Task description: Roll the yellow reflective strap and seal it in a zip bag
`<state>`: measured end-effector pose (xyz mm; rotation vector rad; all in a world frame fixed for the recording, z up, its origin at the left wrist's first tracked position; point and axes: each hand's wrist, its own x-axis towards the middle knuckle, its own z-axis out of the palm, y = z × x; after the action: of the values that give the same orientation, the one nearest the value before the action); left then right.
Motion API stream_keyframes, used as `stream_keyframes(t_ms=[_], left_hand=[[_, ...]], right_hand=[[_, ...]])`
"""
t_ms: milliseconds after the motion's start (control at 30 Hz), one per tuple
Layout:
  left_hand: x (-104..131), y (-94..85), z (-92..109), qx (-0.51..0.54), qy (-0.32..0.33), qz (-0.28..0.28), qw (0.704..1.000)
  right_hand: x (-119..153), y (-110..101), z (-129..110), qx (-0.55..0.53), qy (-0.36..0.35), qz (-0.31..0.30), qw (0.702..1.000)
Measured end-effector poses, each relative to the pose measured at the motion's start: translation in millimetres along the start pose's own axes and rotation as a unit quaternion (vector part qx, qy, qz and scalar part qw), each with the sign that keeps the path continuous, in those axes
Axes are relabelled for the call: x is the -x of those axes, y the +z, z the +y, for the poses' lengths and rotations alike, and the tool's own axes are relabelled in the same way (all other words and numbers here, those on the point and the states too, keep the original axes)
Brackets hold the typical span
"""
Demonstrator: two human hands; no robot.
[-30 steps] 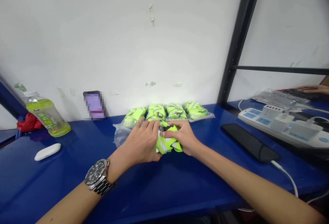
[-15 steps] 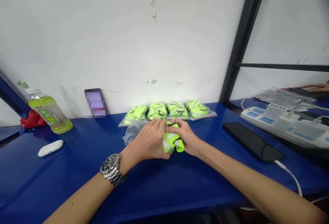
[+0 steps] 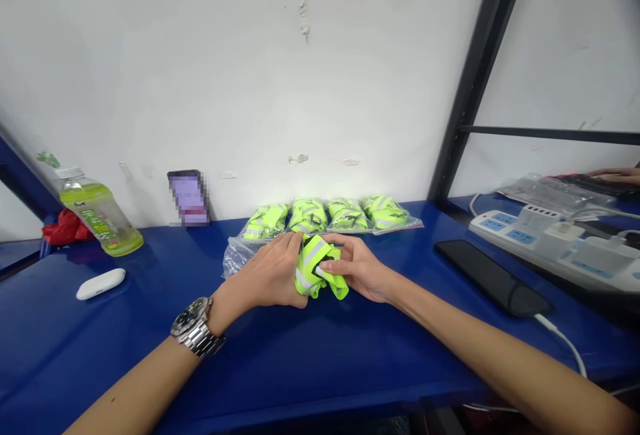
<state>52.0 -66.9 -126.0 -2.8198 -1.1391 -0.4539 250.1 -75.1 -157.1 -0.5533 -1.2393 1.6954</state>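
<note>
A folded neon-yellow reflective vest (image 3: 315, 263) with silver strips and black trim is held between my two hands above the blue table. My left hand (image 3: 280, 268), a watch on its wrist, wraps around the vest's left side. From behind that hand a clear plastic bag (image 3: 239, 255) sticks out to the left; how far it covers the vest is hidden. My right hand (image 3: 357, 265) grips the right end, thumb on the front of the fabric and fingers behind it. Just beyond, several similar vests in clear bags (image 3: 345, 215) lie in a row against the wall.
To the left are a drink bottle (image 3: 103, 215), a white earbud case (image 3: 101, 284), a red cloth (image 3: 65, 228) and a phone (image 3: 189, 196) leaning on the wall. A black phone (image 3: 493, 276) on a cable and a power strip (image 3: 555, 238) lie right. Another person's hand (image 3: 617, 174) shows far right.
Both hands are still on the vest. My left hand has shifted left, exposing more of the vest, and my right thumb now presses on its front. The bag sticks out farther left.
</note>
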Motion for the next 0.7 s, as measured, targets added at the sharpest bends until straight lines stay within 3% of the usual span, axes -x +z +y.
stream_keyframes(t_ms=[133, 367, 433, 600, 700], left_hand=[[4, 5.7, 0, 0.04, 0.004, 0.029, 0.999], [4, 11.8, 7, 0.012, 0.015, 0.075, 0.997], [2, 13.5, 7, -0.004, 0.022, 0.091, 0.996], [1, 13.1, 7, -0.023, 0.04, 0.1, 0.994], [2, 10.4, 9, -0.027, 0.056, 0.096, 0.993]], right_hand=[[1, 7, 6, 0.068, -0.065, -0.019, 0.995], [5, 18, 12, 0.216, -0.102, 0.06, 0.969], [5, 19, 9, 0.202, -0.094, 0.051, 0.974], [4, 12, -4, 0.044, -0.02, 0.011, 0.999], [6, 5, -10, 0.036, 0.018, -0.023, 0.999]])
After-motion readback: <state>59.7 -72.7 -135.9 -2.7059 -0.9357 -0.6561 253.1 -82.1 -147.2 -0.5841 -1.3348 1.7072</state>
